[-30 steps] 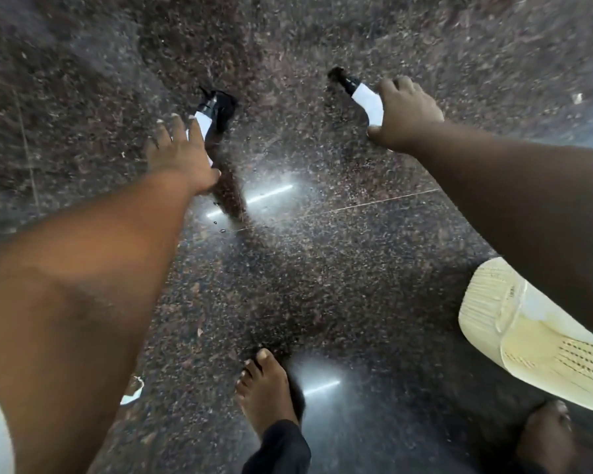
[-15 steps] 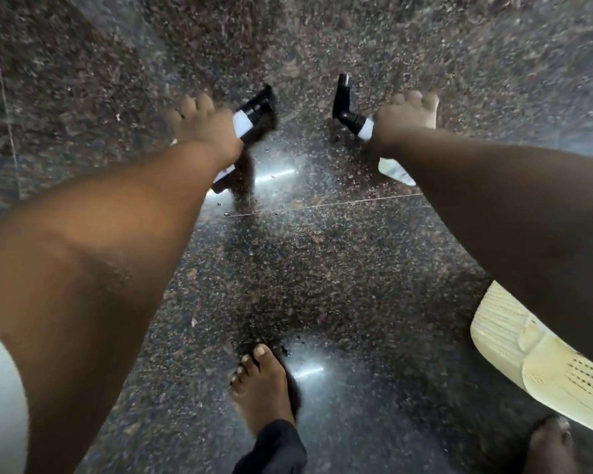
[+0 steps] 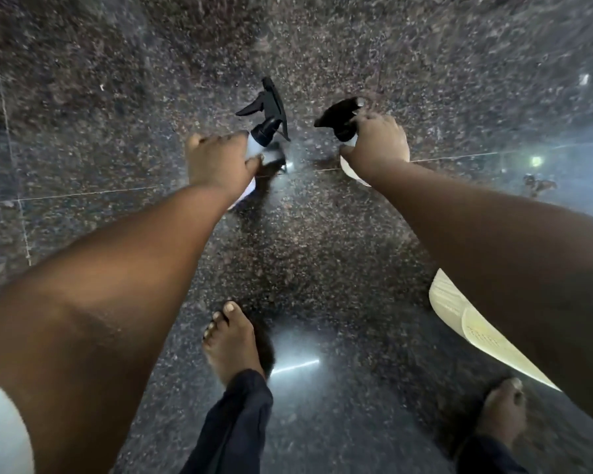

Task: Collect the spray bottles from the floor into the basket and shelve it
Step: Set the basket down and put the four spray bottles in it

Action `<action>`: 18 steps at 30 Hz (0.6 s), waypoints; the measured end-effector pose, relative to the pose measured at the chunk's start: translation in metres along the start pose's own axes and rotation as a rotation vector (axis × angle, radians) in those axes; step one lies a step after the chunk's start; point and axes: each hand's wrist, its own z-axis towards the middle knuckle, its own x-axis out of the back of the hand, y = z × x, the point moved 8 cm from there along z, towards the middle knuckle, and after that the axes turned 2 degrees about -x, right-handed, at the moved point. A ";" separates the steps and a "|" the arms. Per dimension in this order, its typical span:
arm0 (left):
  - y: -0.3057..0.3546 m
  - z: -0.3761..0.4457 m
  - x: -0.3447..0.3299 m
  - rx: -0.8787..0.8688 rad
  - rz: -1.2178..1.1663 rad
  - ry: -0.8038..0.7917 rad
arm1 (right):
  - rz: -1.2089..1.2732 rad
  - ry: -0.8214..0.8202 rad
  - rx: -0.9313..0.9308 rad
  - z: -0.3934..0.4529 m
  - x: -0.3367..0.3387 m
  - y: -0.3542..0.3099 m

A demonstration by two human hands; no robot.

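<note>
My left hand [image 3: 218, 160] grips a white spray bottle [image 3: 266, 131] by its body, and the black trigger head sticks out above my fingers. My right hand [image 3: 379, 143] holds a second white spray bottle [image 3: 341, 119] near its neck, black nozzle pointing left; its white base shows under my wrist. Both bottles are lifted off the dark floor and held close together. The cream plastic basket [image 3: 459, 319] lies at the lower right, mostly hidden behind my right forearm.
Dark speckled polished stone floor [image 3: 305, 251] with thin joint lines and light reflections. My bare left foot [image 3: 231, 340] stands in the middle front, my right foot [image 3: 502, 412] at the lower right beside the basket.
Both hands closed on the bottles on the floor, lifted them and brought them closer together toward the middle. The view has shifted slightly forward.
</note>
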 end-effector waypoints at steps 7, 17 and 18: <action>0.143 -0.092 0.027 0.071 -0.522 0.067 | 0.681 0.176 -0.165 -0.116 0.080 0.124; 0.389 -0.236 0.040 -0.028 -1.016 -0.129 | 0.653 0.363 -0.335 -0.372 0.173 0.339; 0.400 -0.242 0.033 -0.022 -1.011 -0.167 | 0.672 0.336 -0.357 -0.385 0.165 0.350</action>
